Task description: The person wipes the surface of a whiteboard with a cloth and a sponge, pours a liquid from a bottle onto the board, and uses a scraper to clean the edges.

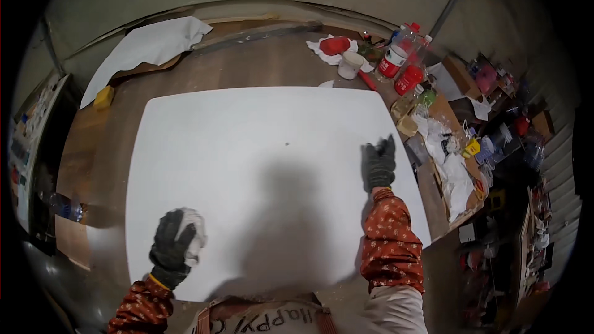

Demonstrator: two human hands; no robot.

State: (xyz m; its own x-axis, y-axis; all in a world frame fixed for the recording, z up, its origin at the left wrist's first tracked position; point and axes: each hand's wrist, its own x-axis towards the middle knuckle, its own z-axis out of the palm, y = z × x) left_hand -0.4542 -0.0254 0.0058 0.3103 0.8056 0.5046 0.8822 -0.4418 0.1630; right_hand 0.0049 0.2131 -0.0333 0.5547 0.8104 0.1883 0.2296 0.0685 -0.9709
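My left hand [170, 247], lower left of the frame, is closed around one wadded white cloth [198, 235], probably bunched to fill my palm. My right hand [379, 164], right of centre, lies with fingers loosely apart, nothing visible in it, seemingly steadying the one white panel [266, 124] in mid-frame on the tabletop [247, 68]. One white tub [350, 65], upper right, and one yellow block [104, 98], upper left, sit beyond its edges, perhaps to leave it room.
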